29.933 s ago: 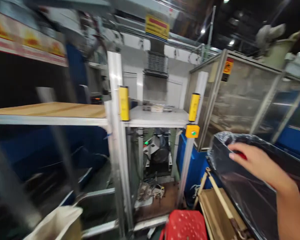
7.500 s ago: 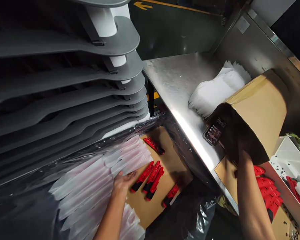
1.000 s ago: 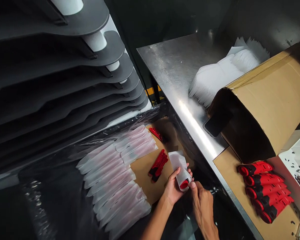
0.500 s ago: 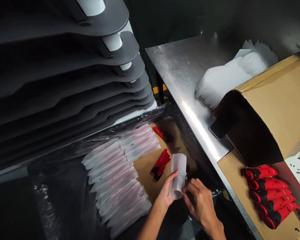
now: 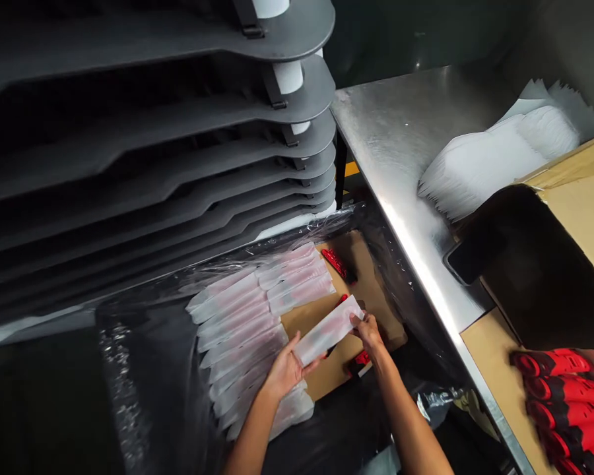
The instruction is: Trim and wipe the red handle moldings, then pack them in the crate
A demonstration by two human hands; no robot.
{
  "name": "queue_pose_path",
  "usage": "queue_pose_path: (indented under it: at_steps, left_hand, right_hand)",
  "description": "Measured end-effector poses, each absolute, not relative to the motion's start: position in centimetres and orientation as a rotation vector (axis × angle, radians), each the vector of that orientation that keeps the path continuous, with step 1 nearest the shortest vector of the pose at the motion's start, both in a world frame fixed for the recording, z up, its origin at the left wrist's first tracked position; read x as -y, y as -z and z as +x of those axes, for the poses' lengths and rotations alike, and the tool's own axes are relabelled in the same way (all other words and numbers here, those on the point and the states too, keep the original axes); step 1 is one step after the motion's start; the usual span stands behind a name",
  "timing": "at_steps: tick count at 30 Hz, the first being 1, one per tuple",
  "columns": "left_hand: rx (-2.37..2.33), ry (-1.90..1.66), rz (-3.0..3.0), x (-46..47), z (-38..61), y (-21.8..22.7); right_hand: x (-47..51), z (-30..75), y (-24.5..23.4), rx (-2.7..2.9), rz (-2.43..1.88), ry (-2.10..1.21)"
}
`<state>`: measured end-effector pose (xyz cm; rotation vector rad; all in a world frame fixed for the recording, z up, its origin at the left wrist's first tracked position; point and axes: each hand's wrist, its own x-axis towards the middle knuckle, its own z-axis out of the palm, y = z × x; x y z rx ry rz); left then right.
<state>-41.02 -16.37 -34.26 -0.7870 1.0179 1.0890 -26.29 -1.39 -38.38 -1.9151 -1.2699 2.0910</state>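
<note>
A stainless steel table (image 5: 400, 132) runs along 1 o'clock, beside a cardboard sheet (image 5: 373, 290) at 12 o'clock. The left hand (image 5: 287, 373) and right hand (image 5: 369, 333) stand apart, gripping opposite ends of a flat translucent plastic sleeve (image 5: 327, 332), held between them, just below a red-handled tool (image 5: 337, 265).

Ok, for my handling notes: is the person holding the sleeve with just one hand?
No, the left hand and right hand both hold the translucent plastic sleeve, one at each end.
</note>
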Motion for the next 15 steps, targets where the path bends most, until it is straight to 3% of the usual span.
queue_pose_path:
  at_steps: [4,8,11,15]
  left_hand:
    - [-1.099,-1.275,-1.057,18.2,-42.5,36.4]
    - [-1.052,-1.334,-1.212,17.2,-42.1,37.9]
    - [-0.992,-1.351,-1.268,14.6,-42.2,38.9]
    - [-0.959,-1.348,-1.306,11.5,-43.2,39.5]
  right_hand:
    - [2.4,-31.7,40.5,1.345,-1.968,-1.898]
    - [2.4,-34.2,39.4,1.486,-1.932,-1.784]
    - [2.3,-32.8,35.6,1.604,-1.828,-1.686]
    - [1.9,-27.6,27.1,1.728,-1.630,-1.665]
